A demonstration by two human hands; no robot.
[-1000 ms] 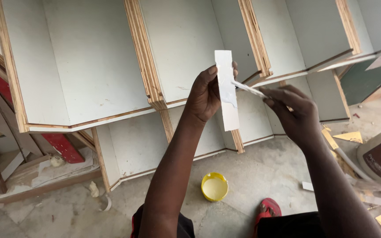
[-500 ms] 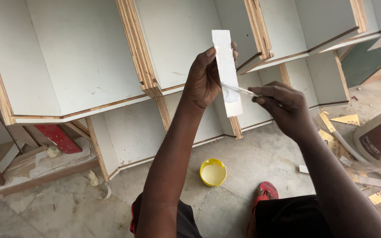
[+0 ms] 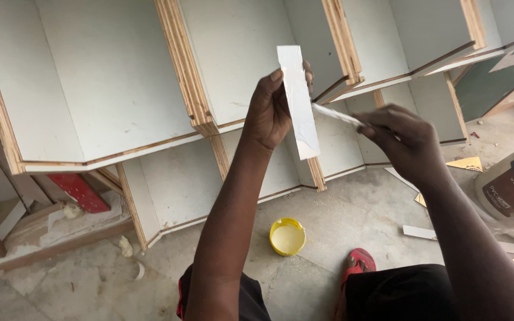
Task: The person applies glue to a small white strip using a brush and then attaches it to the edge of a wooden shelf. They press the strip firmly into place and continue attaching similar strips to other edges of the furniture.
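With the left hand [image 3: 272, 113] pinching the white strip [image 3: 300, 104] upright above the yellow glue lid [image 3: 287, 236] and the right hand [image 3: 403, 139] closed around a thin stick [image 3: 335, 115] touching it, I'd guess glue could drip or smear if that stick slips.

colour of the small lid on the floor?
Yellow lid, pale inside; head view shows it, between the person's arms.

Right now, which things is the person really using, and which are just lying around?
In use:
- white strip, held upright in the left hand
- thin stick, held in the right hand, tip against the strip

Just lying about:
- yellow lid on the floor
- red sandal
- offcuts
- white cabinet
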